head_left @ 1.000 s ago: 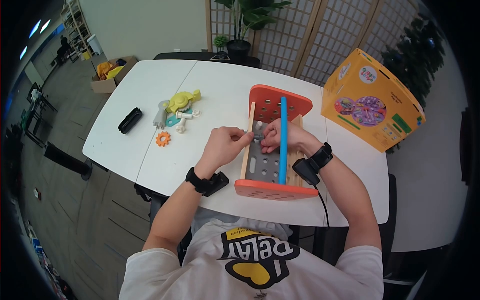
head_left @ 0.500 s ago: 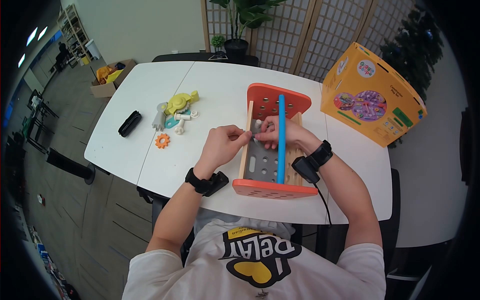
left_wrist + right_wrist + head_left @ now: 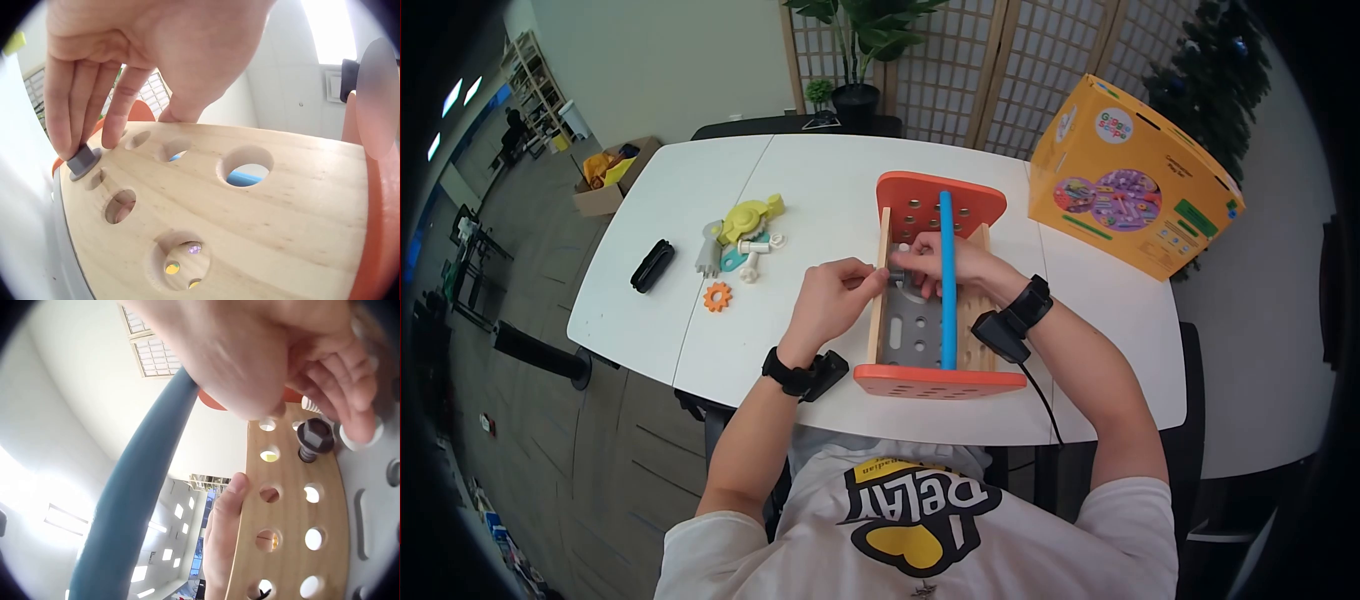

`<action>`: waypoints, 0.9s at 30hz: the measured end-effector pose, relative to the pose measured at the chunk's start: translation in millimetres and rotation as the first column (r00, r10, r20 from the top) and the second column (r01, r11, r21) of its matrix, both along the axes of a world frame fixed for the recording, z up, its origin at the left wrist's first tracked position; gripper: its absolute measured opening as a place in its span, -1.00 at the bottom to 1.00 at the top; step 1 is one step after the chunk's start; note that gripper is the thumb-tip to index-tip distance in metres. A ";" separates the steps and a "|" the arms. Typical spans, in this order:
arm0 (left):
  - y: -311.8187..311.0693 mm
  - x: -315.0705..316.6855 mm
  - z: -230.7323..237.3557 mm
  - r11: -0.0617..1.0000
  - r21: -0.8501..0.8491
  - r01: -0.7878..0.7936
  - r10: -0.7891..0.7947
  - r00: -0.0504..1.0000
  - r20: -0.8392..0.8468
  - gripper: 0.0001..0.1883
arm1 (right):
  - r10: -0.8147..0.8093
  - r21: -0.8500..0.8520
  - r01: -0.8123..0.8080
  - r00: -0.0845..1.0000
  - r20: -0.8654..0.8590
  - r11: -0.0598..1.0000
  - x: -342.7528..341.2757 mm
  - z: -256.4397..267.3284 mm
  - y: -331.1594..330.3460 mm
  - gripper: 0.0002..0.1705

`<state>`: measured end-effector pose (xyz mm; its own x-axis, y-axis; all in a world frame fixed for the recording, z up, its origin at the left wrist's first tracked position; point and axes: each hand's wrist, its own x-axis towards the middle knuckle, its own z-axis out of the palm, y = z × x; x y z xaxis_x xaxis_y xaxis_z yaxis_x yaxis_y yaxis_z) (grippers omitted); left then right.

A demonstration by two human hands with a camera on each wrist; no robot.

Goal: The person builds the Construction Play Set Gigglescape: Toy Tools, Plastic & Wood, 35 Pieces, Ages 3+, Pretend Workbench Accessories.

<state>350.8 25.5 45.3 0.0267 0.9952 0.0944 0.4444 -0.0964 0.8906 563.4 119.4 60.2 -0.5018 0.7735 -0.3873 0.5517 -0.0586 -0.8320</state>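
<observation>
In the left wrist view my left hand reaches down the outer face of a pale wooden side panel. Straight fingertips touch a grey flanged nut-like piece there, while the thumb lies at the panel's upper edge. On the inner side, a dark grey toy bolt with a hex head sticks out of a panel hole. My right hand, inside the toy workbench, has loosely bent fingers close beside that bolt head, thumb apart from them. A white ribbed screw stands behind the bolt.
The workbench has orange end plates, a blue bar crossing above my right wrist, and a grey perforated base. Left lie a yellow toy piece, white connectors, an orange gear and a black case. A yellow box stands right.
My right fingers have shifted around the bolt, drawing off its head, which now shows uncovered. My left hand stays at the side panel. The head view has turned slightly.
</observation>
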 end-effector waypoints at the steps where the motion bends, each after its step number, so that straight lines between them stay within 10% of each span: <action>1: 0.3 -0.1 0.3 1.000 -0.003 -0.001 0.001 1.000 -0.007 -0.56 | 0.038 0.053 -0.037 0.999 -0.024 0.998 2.0 0.9 -2.1 -0.51; 13: -1.0 2.0 -0.6 1.000 0.009 -0.013 0.013 1.000 -0.012 -0.57 | 0.099 -0.270 -0.095 0.995 0.001 0.958 0.6 -13.0 6.8 -0.38; 19: -1.4 2.2 1.0 1.000 -0.011 -0.006 0.006 1.000 -0.007 -0.59 | -0.079 -0.032 0.078 0.995 -0.057 0.996 -2.9 -0.6 -6.1 -0.39; 22: -1.0 2.1 -4.0 1.000 0.000 -0.009 0.009 1.000 0.021 -0.57 | 0.093 0.090 -0.080 0.985 -0.146 0.993 7.7 -19.6 2.2 -0.41; 27: -0.7 2.7 -5.6 1.000 0.011 -0.009 0.009 1.000 0.023 -0.57 | 0.111 -0.038 -0.112 0.993 -0.043 0.993 4.5 -12.7 5.1 -0.52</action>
